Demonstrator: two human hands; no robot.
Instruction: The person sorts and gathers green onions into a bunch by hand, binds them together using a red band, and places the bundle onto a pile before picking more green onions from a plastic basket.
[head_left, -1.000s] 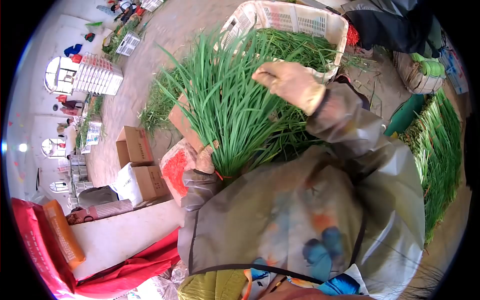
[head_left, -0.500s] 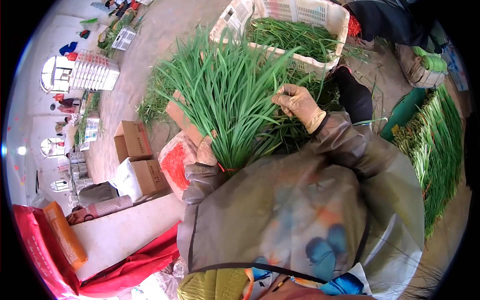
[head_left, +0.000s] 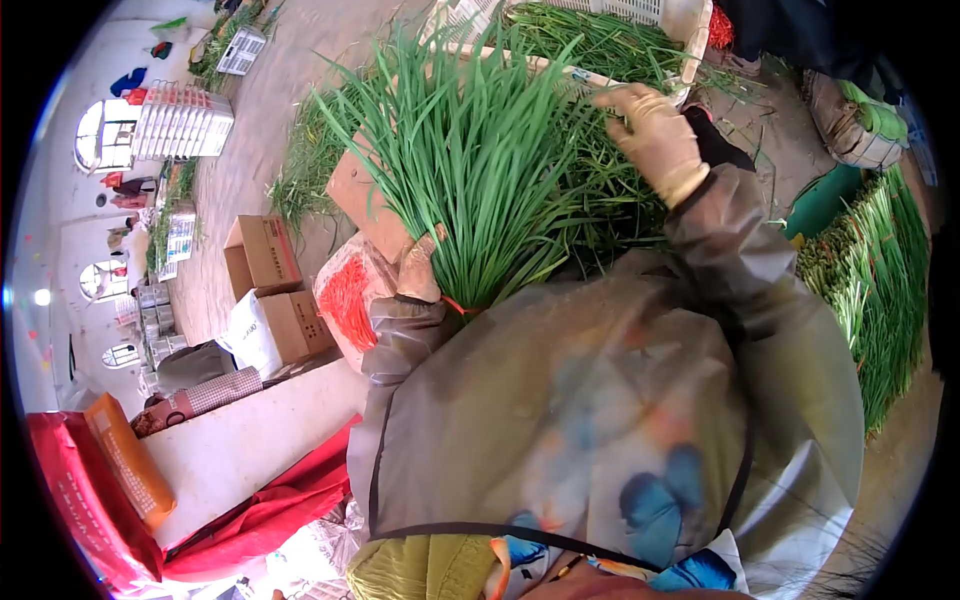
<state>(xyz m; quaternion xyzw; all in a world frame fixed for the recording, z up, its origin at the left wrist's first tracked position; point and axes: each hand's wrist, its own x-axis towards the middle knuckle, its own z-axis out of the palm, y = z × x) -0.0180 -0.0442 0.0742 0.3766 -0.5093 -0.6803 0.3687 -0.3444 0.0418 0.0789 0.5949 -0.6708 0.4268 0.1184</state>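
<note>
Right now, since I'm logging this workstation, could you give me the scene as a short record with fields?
Left hand: gloved, holding the green bunch low down
Right hand: gloved, open, raised beside the bunch
Red tie: at the bunch's lower end
White crate: beyond the bunch, containing cut greens

The only camera rides on the person's head, peering forward and steeply down over the smock (head_left: 560, 420) at the nearby green bundle (head_left: 480, 170), wide enough to catch the distant wall (head_left: 60, 240).
</note>
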